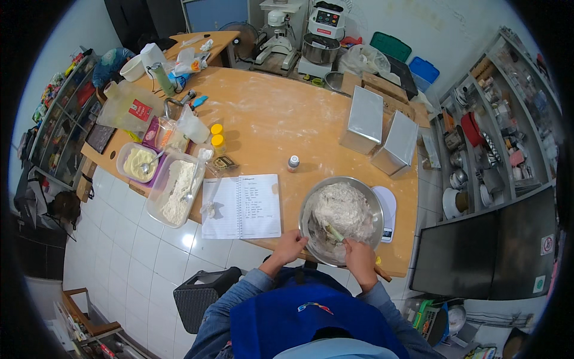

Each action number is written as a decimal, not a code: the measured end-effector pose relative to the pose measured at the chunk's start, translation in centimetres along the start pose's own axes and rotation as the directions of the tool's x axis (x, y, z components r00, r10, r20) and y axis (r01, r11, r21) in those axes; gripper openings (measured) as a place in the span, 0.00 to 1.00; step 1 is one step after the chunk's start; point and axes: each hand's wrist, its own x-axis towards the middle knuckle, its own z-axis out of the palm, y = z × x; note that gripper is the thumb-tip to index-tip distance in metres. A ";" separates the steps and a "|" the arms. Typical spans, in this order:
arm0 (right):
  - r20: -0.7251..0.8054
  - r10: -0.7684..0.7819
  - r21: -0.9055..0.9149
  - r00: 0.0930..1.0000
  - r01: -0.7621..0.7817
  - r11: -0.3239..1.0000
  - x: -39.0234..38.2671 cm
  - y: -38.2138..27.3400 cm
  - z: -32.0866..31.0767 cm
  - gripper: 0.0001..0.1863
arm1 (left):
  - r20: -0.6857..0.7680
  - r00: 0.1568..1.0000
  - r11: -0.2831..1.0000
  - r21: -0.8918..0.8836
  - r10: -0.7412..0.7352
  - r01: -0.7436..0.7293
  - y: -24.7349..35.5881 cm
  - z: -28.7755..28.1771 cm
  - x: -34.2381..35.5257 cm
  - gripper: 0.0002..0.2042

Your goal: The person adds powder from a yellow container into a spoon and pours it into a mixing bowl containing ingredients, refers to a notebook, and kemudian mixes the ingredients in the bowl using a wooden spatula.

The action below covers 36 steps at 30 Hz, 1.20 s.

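A steel mixing bowl (pixel 378 209) at the table's near right edge holds a pale, shaggy mass of floury dough (pixel 342 204). My left hand (pixel 290 246) is closed on the bowl's near left rim. In my right hand (pixel 361 261), at the near right rim, is a spatula (pixel 336 233) with a pale green part slanting into the dough. A brown wooden handle end sticks out past that hand, in line with it. The spatula's tip is partly hidden by flour and dough. A white kitchen scale (pixel 387 218) sits beside the bowl's right side.
Left of the bowl lie an open notebook (pixel 258 206), a tub of flour (pixel 179 194) and a tub of yellow spread (pixel 139 163). A small bottle (pixel 293 163) stands behind the bowl. Two metal loaf tins (pixel 362 122) are at the far right; a black stool (pixel 203 293) stands below.
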 end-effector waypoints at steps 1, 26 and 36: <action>-0.020 0.024 0.074 0.999 -0.023 0.997 0.2 0.3 0.1 0.08 | 0.021 1.000 1.000 -0.020 -0.016 0.017 0.3 0.1 -0.2 0.13; 0.047 -0.069 0.028 0.997 0.067 0.997 -3.5 0.5 -2.3 0.09 | 0.066 0.994 0.957 -0.272 -0.081 0.097 -0.2 -0.4 1.5 0.11; -0.124 0.082 0.224 0.989 -0.053 0.973 0.3 0.3 1.4 0.10 | 0.110 0.994 0.965 -0.260 -0.016 0.044 -1.2 1.8 -0.7 0.11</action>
